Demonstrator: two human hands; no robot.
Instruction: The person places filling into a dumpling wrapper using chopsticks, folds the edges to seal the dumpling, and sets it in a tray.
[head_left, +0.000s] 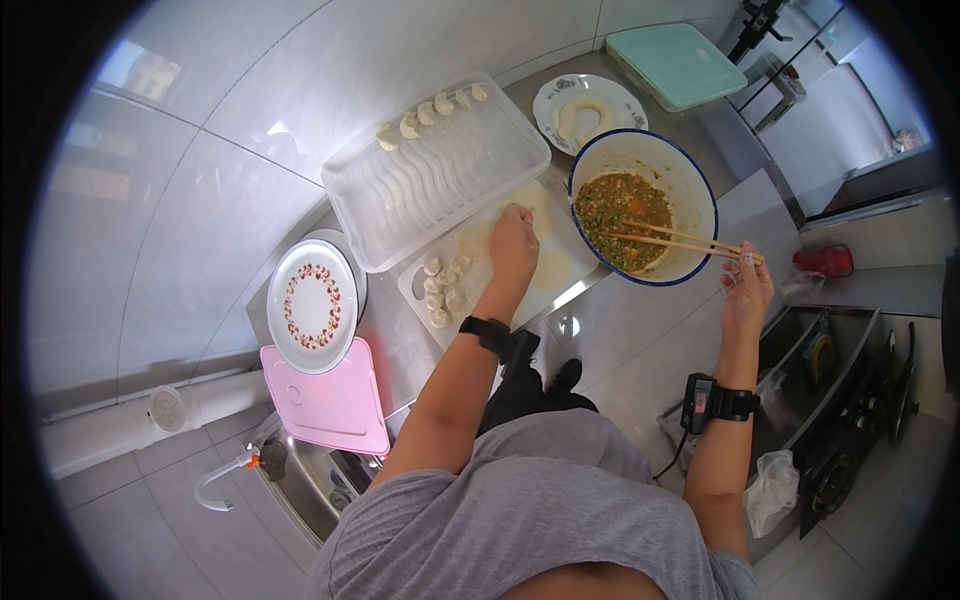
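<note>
My right hand (746, 289) holds a pair of wooden chopsticks (686, 243) near their ends, with the tips in a brown and green minced filling (622, 214). The filling lies in a white enamel basin (690, 176) with a blue rim. Over the white cutting board (480, 232) is my left hand (515, 236), fingers curled; what lies within them is hidden. Several small dough pieces (442, 289) rest at the board's left end, and flat pale rounds lie near its right side. Behind the board, a translucent ribbed tray (442, 180) carries a row of folded dumplings (426, 114).
A floral plate (634, 112) with a curved dough roll (574, 116) stands behind the basin, beside a mint-lidded container (679, 64). At left, a patterned white plate (311, 307) overlaps a pink lid (330, 405) near the sink (300, 469). A black gas stove (844, 457) is at right.
</note>
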